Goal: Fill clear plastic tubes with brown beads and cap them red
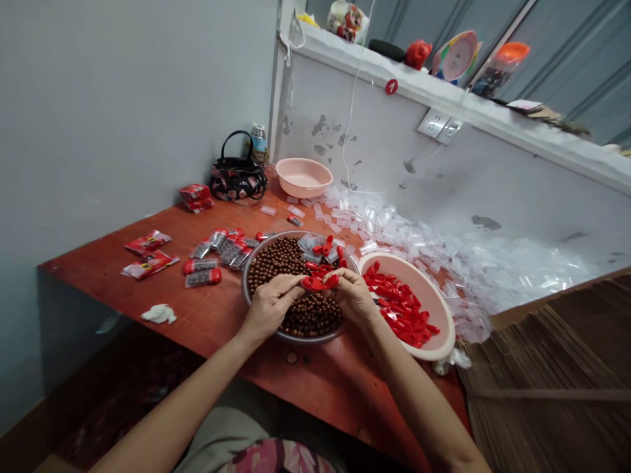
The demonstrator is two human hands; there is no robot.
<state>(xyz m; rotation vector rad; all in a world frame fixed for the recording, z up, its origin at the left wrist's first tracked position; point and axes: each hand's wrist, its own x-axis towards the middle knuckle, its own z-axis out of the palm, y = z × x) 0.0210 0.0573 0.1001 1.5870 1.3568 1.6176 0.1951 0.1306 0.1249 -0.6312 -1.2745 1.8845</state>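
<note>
My left hand (270, 303) and right hand (351, 294) were closed together on a red clip (319, 283), above the metal bowl of brown beads (296, 289). Several filled packets (203, 278) already lay on the table (207, 322); many empty clear bags (444, 256) and the pink basin of red clips (434, 345) remained.

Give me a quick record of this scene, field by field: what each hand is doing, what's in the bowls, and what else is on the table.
left hand: over the metal bowl, fingertips at a red piece
right hand: holds the same red piece from the other side
metal bowl contents: brown balls, a few red pieces and clear bags
pink basin: red pieces
second pink basin: at the back, contents unseen
table: filled packets, heap of clear bags, black handbag
</note>
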